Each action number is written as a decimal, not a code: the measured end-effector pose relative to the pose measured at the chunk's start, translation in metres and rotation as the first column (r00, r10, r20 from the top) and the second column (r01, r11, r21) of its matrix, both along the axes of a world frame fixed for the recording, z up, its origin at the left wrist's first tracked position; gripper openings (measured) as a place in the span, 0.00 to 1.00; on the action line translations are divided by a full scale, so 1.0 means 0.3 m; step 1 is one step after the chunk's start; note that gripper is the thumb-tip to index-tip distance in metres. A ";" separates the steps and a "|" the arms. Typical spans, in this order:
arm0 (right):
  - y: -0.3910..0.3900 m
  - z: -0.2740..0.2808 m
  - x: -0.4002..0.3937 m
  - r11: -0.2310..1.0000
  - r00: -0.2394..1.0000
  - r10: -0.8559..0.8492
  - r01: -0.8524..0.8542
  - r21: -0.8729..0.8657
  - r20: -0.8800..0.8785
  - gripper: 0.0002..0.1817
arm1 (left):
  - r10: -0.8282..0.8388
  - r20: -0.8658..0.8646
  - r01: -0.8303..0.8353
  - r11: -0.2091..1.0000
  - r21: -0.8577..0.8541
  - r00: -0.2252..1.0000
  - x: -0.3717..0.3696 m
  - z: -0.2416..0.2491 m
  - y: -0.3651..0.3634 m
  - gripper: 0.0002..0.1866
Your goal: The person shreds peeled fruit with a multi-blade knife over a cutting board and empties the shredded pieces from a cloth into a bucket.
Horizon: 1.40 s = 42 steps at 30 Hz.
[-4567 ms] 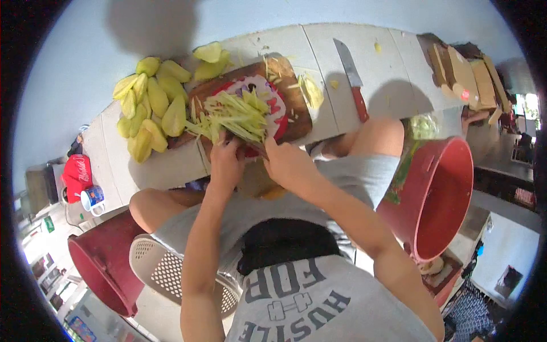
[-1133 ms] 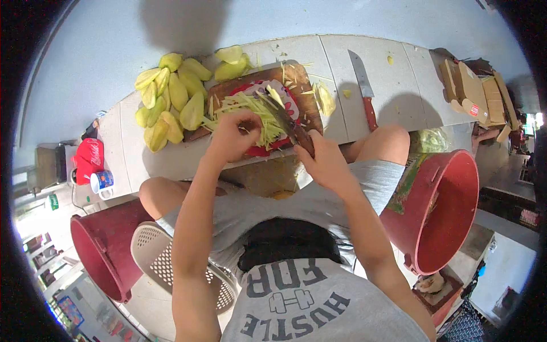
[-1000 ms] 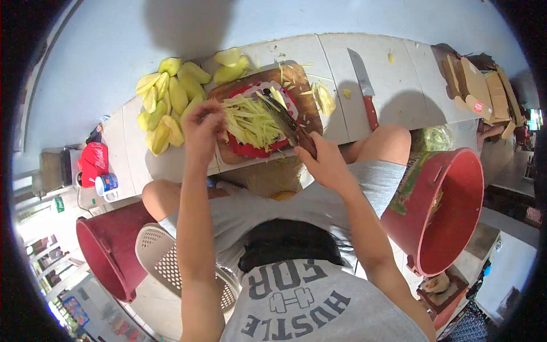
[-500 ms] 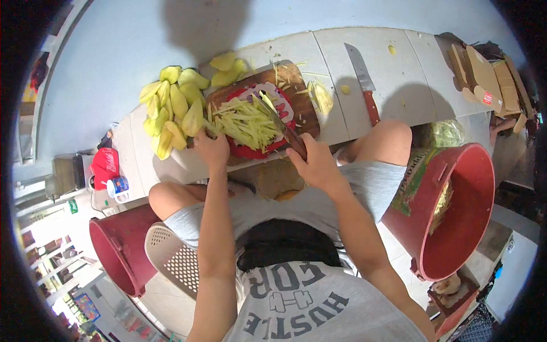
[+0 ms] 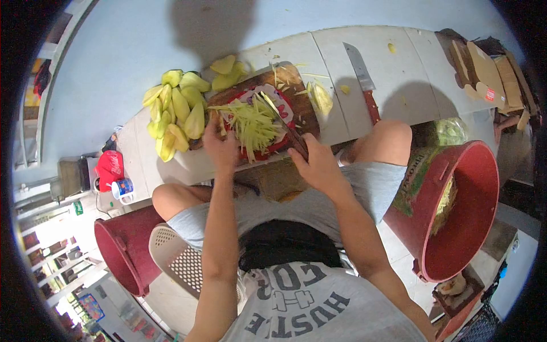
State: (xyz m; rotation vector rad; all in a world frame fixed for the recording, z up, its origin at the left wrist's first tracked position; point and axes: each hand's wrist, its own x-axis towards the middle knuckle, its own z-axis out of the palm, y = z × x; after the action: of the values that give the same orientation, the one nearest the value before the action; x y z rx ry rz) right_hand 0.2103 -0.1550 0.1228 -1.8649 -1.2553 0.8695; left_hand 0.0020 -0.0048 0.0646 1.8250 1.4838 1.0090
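A red and white plate (image 5: 279, 112) heaped with pale green mango shreds (image 5: 250, 122) sits on a brown wooden cutting board (image 5: 293, 80). My left hand (image 5: 219, 145) grips the plate's near left edge. My right hand (image 5: 318, 165) is shut on a dark-handled knife (image 5: 283, 122) whose blade lies across the shreds. Peeled green mango pieces (image 5: 176, 111) are piled to the left of the board, touching it.
A second knife with a red handle (image 5: 363, 80) lies on the white tiled counter (image 5: 399, 74) to the right. A big red bucket (image 5: 456, 216) stands at my right knee, another red bucket (image 5: 122, 256) and a white basket (image 5: 176, 259) at my left.
My left hand left the shred pile, reached toward the mango pieces, then came back to the plate's near left edge. My right hand kept the knife over the shreds.
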 end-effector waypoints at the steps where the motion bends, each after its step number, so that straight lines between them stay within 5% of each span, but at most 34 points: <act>1: -0.002 -0.002 0.001 1.000 1.000 0.004 -0.003 0.030 -0.009 0.17 | 0.100 -0.102 -0.103 0.994 -0.028 0.990 -0.039 -0.001 0.030 0.27; 3: 0.003 -0.027 -0.007 0.999 1.000 0.001 -0.001 0.036 -0.003 0.17 | 0.204 -0.200 -0.215 0.976 -0.035 0.958 -0.084 -0.022 0.086 0.27; 5: 0.013 -0.031 -0.018 0.999 1.000 -0.004 0.005 0.043 -0.003 0.17 | 0.096 -0.343 -0.119 0.992 -0.046 0.935 -0.108 -0.075 0.134 0.28; 9: 0.015 -0.033 -0.024 0.999 0.999 0.001 -0.003 0.035 0.035 0.17 | 0.033 -0.358 -0.020 0.999 0.040 0.933 -0.024 -0.134 0.172 0.29; 11: 0.010 -0.029 -0.022 0.999 0.999 0.000 -0.002 0.046 0.042 0.17 | -0.019 -0.325 -0.004 0.998 -0.070 0.946 0.008 -0.175 0.197 0.30; 15: 0.012 -0.022 -0.014 1.000 0.998 -0.009 0.009 -0.007 0.055 0.17 | -0.052 -0.274 0.050 0.999 -0.012 0.960 0.064 -0.029 0.103 0.28; 16: 0.006 -0.027 -0.014 1.000 0.997 -0.021 0.021 -0.005 0.079 0.18 | -0.028 0.137 0.046 0.991 -0.129 0.990 0.041 -0.012 0.098 0.27; 17: 0.005 -0.031 -0.012 1.000 0.997 -0.025 0.026 -0.012 0.078 0.18 | 0.052 0.519 0.089 0.966 -0.242 0.853 0.023 0.003 0.095 0.26; 18: 0.005 -0.033 -0.012 1.000 0.998 -0.027 0.027 0.013 0.056 0.18 | 0.055 0.518 0.090 0.964 -0.251 0.853 -0.005 0.012 0.098 0.26; 20: 0.007 -0.027 -0.015 0.999 0.999 -0.020 0.018 0.044 0.034 0.18 | 0.102 0.165 -0.085 0.990 -0.111 0.981 -0.084 0.033 0.124 0.24; 24: 0.017 -0.024 -0.027 1.000 0.999 0.002 -0.003 0.025 0.044 0.17 | 0.027 0.043 -0.020 0.985 -0.171 0.999 -0.160 -0.073 0.115 0.22; 26: 0.008 -0.032 -0.024 0.999 0.999 -0.003 0.001 0.036 0.049 0.17 | 0.036 -0.283 -0.073 0.990 -0.122 0.958 -0.094 0.009 0.008 0.25; 29: 0.002 -0.033 -0.013 1.000 0.999 -0.007 0.006 0.023 0.054 0.17 | 0.040 -0.317 -0.056 0.998 -0.040 0.948 -0.077 -0.055 -0.123 0.29; 33: 0.003 -0.030 -0.019 1.000 0.998 -0.005 0.006 -0.021 0.065 0.17 | 0.125 -0.165 -0.157 0.966 -0.204 0.978 -0.029 -0.040 -0.174 0.28; 37: 0.013 -0.047 -0.036 0.998 0.994 -0.012 0.005 0.064 0.109 0.17 | 0.144 -0.237 -0.196 0.957 -0.212 0.961 -0.016 -0.004 -0.112 0.26; 40: 0.062 -0.094 -0.044 0.975 0.959 -0.110 0.052 0.218 0.262 0.16 | 0.192 -0.320 -0.290 0.911 -0.292 0.928 -0.028 -0.054 -0.050 0.20; 42: 0.129 -0.092 -0.043 0.979 0.944 -0.123 0.066 0.192 0.305 0.15 | 0.176 -0.160 -0.232 0.850 -0.472 0.971 -0.053 -0.072 -0.022 0.16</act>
State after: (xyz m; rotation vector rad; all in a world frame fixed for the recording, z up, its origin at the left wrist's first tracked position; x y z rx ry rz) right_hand 0.1974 -0.1163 0.0951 -1.9502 -1.3702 0.3992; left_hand -0.0139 -0.0114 0.0431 1.3949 1.8340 0.5504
